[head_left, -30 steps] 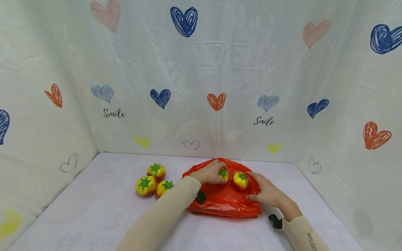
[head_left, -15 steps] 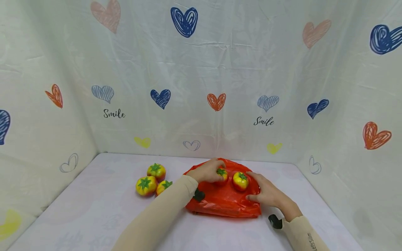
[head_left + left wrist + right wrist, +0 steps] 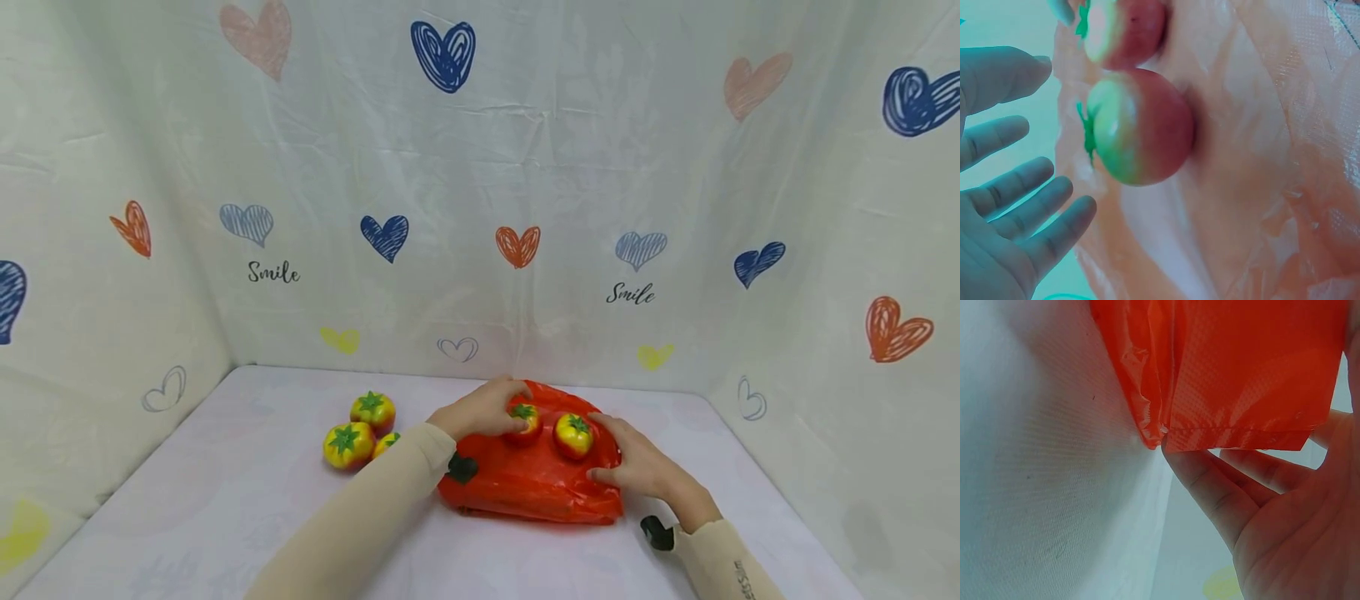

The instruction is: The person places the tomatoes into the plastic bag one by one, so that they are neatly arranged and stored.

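Observation:
A red plastic bag (image 3: 510, 479) lies flat and wrinkled on the table with two red-and-yellow toy tomatoes on it. My left hand (image 3: 480, 410) is just left of the left tomato (image 3: 524, 423). In the left wrist view, the fingers (image 3: 1054, 231) are extended and spread, with a gap between them and the tomato (image 3: 1141, 128). The other tomato (image 3: 573, 436) sits to its right. My right hand (image 3: 633, 458) rests at the bag's right end with thumb and fingers apart. Seen from the right wrist, its fairly straight fingers (image 3: 1210, 481) touch the bag's edge (image 3: 1235, 434).
To the left on the white table (image 3: 262, 483) is a cluster of three more toy tomatoes (image 3: 349, 444), one partly covered by my left sleeve (image 3: 375, 508). A white curtain (image 3: 480, 167) printed with hearts closes off the back and sides.
My left hand and forearm have drifted left, and the left tomato has shifted slightly left on the bag, its top now more exposed. My right hand has stayed in place.

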Tool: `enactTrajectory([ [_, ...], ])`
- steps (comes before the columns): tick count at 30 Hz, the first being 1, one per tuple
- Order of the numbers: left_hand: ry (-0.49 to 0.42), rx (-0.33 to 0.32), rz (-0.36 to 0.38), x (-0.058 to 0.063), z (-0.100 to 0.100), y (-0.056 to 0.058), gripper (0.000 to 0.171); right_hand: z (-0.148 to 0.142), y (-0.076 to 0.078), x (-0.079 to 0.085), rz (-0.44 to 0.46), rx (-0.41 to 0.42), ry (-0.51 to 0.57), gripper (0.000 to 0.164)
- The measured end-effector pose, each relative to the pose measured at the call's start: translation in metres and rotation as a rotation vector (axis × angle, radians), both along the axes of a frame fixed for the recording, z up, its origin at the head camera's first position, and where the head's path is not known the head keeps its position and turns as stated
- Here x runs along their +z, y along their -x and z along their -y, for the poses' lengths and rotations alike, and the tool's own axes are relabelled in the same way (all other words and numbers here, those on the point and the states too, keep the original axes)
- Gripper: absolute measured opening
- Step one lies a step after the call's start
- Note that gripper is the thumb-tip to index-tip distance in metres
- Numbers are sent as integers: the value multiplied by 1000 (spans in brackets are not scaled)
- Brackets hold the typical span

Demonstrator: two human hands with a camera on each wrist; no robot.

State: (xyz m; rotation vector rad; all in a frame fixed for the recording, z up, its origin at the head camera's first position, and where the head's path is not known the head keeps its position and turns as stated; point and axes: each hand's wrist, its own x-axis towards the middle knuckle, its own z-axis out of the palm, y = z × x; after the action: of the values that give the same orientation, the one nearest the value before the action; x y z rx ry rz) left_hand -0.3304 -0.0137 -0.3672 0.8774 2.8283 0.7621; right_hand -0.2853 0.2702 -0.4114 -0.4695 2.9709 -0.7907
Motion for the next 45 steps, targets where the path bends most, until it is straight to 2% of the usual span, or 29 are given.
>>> enactTrajectory([
  [6, -21, -4, 17, 6, 7, -14, 46, 0, -2, -1, 16, 4, 5, 90],
  [13, -21, -20, -42, 10, 18, -25, 47, 0, -1, 0, -8, 2, 8, 90],
  [18, -17, -2, -38, 11, 30, -36, 48, 1, -1, 0, -1, -1, 9, 90],
  [28, -65, -17, -76, 4, 50, -56, 49, 1, 1, -1, -10, -1, 13, 88],
  [33, -55, -3, -98, -1, 56, -65, 49, 1, 0, 0, -13, 2, 17, 87],
  [38, -36, 8, -127, -5, 63, -72, 46, 1, 0, 0, -14, 2, 14, 87],
  [45, -87, -8, -170, -8, 76, -80, 44, 1, 0, 0, -4, -6, 14, 87],
])
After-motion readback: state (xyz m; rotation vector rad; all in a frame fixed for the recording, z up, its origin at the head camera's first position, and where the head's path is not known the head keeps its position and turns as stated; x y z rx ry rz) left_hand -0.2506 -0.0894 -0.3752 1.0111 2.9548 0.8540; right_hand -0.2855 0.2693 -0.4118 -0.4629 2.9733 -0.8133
